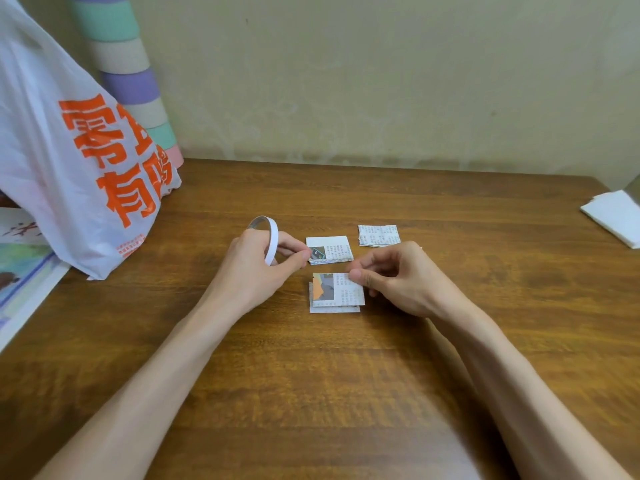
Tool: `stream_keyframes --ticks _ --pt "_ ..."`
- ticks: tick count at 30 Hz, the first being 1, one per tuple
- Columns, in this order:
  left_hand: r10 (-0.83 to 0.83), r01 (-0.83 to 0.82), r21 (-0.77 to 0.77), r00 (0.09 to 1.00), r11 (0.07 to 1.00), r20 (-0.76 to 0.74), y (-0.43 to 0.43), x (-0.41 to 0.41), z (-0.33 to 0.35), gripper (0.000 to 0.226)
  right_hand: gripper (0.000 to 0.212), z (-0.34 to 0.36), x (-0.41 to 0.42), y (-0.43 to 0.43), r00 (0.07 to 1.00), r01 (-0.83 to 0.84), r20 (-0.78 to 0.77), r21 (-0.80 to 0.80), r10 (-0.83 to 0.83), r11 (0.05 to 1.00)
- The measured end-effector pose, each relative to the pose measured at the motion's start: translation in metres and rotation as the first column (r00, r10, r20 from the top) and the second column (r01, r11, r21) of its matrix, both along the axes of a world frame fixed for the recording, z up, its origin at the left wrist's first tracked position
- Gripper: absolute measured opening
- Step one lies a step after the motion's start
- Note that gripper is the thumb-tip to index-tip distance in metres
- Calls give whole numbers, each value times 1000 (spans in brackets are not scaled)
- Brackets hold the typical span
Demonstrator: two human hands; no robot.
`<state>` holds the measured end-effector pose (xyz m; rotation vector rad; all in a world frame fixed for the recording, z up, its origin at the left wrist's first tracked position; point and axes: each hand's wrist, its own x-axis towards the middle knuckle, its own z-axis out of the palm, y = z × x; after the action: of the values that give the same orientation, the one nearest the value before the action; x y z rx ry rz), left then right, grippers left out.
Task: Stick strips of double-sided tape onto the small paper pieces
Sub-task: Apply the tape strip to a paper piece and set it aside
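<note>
Gripping the light double-sided tape roll [269, 237] in my left hand [258, 268]; right hand [401, 278] fingers [360, 277] pinch a corner of the flimsy top paper piece [341, 292], and edges look like the best hold.

Wooden table [311, 375], paper stacks [329, 249], plastic bag [69, 168]

One wooden table [311, 375]. One roll of double-sided tape [268, 237]. Two hands: left hand [256, 268], right hand [398, 278]. Three stacks of small paper pieces, all right of the roll: near stack [341, 294], middle stack [330, 249], far stack [379, 234]; pieces per stack cannot be counted. One printed plastic bag [69, 168] left of the roll. One pile of white sheets [616, 216] far right of the roll.
</note>
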<state>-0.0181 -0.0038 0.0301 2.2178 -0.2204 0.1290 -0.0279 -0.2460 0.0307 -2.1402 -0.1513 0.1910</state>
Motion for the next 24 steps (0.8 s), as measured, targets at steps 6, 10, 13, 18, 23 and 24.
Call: stream_keyframes --ticks 6,10,13,18,23,24 --pt "16 -16 19 1000 1000 20 2 1 0 6 4 -4 2 2 1000 -24 18 -33 24 999" --pt "16 -16 42 1000 999 9 2 2 0 8 4 -8 3 2 999 -30 18 -56 31 998" --pt "10 -10 57 1000 998 5 1 2 0 9 4 -9 4 3 999 -25 25 -63 27 998" --pt "9 -9 36 1000 999 3 2 2 -1 9 6 -10 2 5 998 -9 61 -115 17 993" --pt "-4 4 36 1000 999 -1 1 1 -1 11 5 -10 2 5 997 -14 79 -143 25 990" --pt "-11 11 32 1000 999 -1 1 1 -1 11 5 -10 2 5 997 -14 78 -146 26 989"
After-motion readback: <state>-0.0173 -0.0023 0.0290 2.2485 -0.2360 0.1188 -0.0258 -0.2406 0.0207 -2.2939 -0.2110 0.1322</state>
